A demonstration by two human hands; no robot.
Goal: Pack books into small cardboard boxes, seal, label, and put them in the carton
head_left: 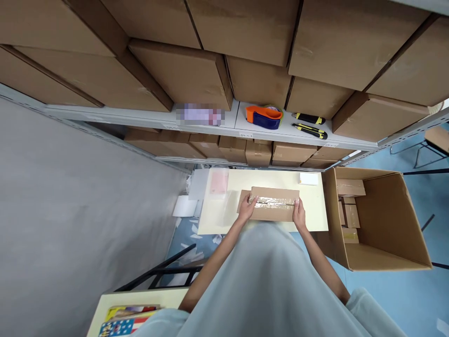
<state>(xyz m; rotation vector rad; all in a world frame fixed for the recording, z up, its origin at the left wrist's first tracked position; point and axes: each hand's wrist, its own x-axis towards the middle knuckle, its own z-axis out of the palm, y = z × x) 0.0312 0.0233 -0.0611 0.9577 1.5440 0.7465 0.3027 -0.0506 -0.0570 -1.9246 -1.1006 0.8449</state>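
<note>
A flat cardboard box (275,214) with clear tape along its middle is held over the pale yellow table (217,224). My left hand (246,208) grips its left end, thumb on top near the tape. At the opposite end, my right hand (299,215) is closed on the right edge, with the fingers partly hidden beneath. Another piece of cardboard (242,198) shows behind the box's left end; whether it is joined to the box I cannot tell.
A large open carton (389,220) with several small boxes inside stands right of the table. A small white box (308,179) lies at the back right. On the shelf ahead are an orange and blue tape dispenser (264,117) and two utility knives (309,125), below stacked cartons.
</note>
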